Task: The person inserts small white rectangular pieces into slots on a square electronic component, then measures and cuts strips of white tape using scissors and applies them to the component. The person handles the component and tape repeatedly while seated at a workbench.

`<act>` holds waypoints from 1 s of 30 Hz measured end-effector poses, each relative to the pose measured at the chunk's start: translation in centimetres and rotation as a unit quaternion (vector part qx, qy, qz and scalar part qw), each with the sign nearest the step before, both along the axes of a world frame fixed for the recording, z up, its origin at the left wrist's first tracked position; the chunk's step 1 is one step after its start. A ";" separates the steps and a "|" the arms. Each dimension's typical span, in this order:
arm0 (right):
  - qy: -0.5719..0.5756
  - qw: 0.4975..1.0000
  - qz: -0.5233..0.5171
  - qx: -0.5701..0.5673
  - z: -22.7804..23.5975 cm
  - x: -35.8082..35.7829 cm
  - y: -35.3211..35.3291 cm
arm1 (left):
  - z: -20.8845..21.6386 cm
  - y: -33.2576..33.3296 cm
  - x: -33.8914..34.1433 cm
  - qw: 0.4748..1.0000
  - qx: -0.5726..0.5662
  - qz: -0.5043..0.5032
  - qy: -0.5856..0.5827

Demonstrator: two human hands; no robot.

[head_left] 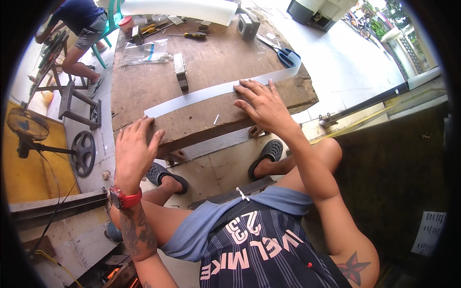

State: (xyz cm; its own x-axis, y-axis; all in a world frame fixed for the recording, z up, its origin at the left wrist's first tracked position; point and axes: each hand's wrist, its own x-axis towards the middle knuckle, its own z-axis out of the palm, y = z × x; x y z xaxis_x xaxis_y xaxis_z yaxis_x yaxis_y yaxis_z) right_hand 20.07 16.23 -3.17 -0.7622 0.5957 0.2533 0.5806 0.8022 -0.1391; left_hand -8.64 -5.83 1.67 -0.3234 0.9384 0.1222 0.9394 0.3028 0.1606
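A long, narrow strip of translucent white sheet point(192, 98) lies across the wooden table point(216, 57) near its front edge, its right end curling up. My left hand point(136, 150) has its fingers stretched out, the tips at the strip's left end. Farther right, my right hand point(263, 104) rests with spread fingers, its fingertips on the strip's near edge. Neither hand is closed round anything. Just beyond the strip stands a small metal block point(180, 72). Blue-black handled scissors point(287, 56) lie by the curled end, partly behind it. A small white sliver point(216, 119) sits on the wood before me.
Toward the back are a clear plastic bag point(149, 52), a screwdriver point(193, 35), a grey metal block point(248, 25) and a rolled translucent sheet point(182, 9). A fan point(30, 126) stands at left. Another person point(84, 29) works at the far left.
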 end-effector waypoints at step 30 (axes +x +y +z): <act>0.149 0.971 0.186 -0.016 2.0 -3.8 -8.5 | -2.8 1.3 3.1 0.979 0.134 -0.153 -0.008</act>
